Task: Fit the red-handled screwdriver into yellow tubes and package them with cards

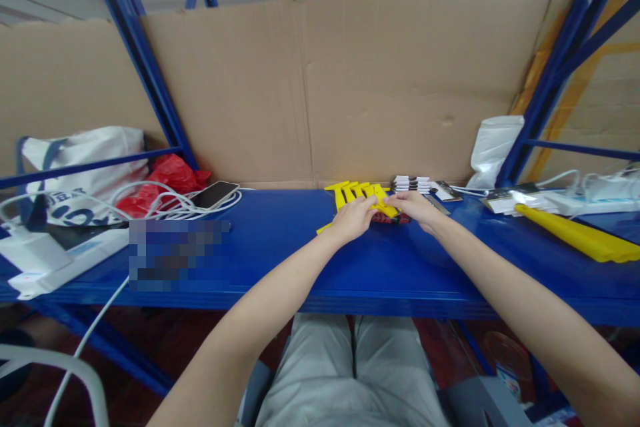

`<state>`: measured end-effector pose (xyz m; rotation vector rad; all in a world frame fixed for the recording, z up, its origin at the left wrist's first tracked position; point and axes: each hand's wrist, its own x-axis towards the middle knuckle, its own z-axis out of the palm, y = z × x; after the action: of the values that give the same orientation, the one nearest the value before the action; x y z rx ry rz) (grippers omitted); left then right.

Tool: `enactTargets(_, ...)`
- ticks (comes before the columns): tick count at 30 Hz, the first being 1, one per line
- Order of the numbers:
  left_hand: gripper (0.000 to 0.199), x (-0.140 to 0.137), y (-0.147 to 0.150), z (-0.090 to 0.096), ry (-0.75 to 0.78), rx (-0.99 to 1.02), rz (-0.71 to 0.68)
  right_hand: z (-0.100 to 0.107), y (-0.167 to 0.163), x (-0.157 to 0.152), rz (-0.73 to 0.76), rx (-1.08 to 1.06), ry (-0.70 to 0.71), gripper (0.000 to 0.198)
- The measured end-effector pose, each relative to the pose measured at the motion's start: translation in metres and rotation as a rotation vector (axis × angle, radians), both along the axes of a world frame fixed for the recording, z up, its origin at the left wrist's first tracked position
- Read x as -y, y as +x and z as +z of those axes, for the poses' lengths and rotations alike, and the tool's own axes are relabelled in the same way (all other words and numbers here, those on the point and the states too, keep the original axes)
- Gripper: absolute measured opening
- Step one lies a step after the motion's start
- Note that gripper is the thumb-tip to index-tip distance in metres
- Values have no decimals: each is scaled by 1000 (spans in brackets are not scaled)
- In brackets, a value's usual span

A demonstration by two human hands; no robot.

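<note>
Several yellow T-shaped pieces (350, 192) lie in an overlapping row near the back of the blue table. At the right end of that row, my left hand (354, 215) has its fingers closed on a yellow T-shaped piece (384, 204). From the other side, my right hand (416, 207) pinches the same piece, its fingertips close to those of the left. Beneath the fingers shows a red and black item (385, 219), mostly covered. Just behind my right hand sits a stack of white and black packets (411, 184).
On the left are a white cloth bag (95, 160), a red plastic bag (165, 177), a phone (216, 195), cables and a power strip (75, 263). To the right lie a long yellow sheet (575, 232) and a white pouch (495, 147). Cardboard (375, 80) closes off the back.
</note>
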<state>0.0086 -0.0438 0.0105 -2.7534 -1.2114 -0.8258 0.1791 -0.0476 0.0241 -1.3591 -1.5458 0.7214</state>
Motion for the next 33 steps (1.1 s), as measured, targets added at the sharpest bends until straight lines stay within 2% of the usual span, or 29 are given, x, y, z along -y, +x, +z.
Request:
enactTargets(4,27,1,0,0,1,-1,2,2,-1,2,-12,-49,-74,22)
enactTargets(12,27,2,1,2,-5,-8,-1,3,-2,3,-36,-91,-105,21)
enactTargets(20,36,1,1,-1,2,7,-19,1,0,1,-14,-69,-100,25)
enactTargets(24,34,-1,1,-1,18,-8,-9,0,3,-3,-16,-51,-85,18)
enactTargets(27,32,-4,-2,-1,20,-35,19,0,16,-12,-116,99,21,11)
enactTargets(30,32,-10,-7,-1,14,-63,54,-1,40,-21,-317,461,230,17)
enactTargets(31,32,-12,-9,-2,9,-70,64,-2,49,-23,-359,565,259,20)
enactTargets(33,32,-15,-11,-3,-3,-80,86,-4,65,-25,-443,703,209,26)
